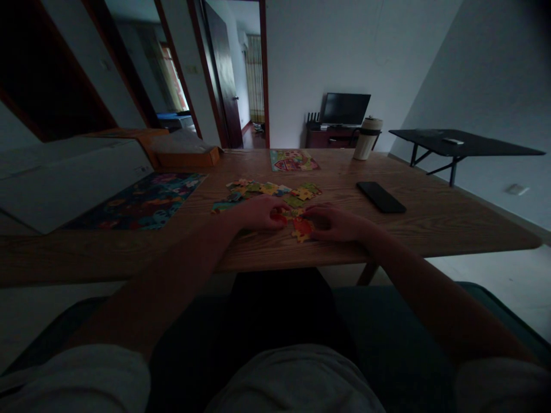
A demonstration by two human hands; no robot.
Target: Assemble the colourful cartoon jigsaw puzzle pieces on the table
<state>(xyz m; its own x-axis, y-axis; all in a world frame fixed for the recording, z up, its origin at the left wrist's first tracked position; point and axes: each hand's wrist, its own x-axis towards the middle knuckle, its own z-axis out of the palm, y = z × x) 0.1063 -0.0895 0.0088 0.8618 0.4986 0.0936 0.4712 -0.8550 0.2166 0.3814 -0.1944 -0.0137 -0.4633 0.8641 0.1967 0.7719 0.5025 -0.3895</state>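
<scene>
My left hand [259, 212] and my right hand [334, 222] rest close together on the wooden table [430, 223], both on a small cluster of joined jigsaw pieces, red and yellow [302, 228]. The fingertips of both hands press on these pieces from either side. Just beyond my hands lies a spread of several loose colourful puzzle pieces [271, 189]. The room is dim and finger detail is hard to make out.
A dark finished puzzle board [142, 202] lies at the left. A smaller picture sheet [293, 160] lies at the far edge, an orange box [189, 156] beside it. A black phone [381, 197] and a tumbler [367, 138] stand right.
</scene>
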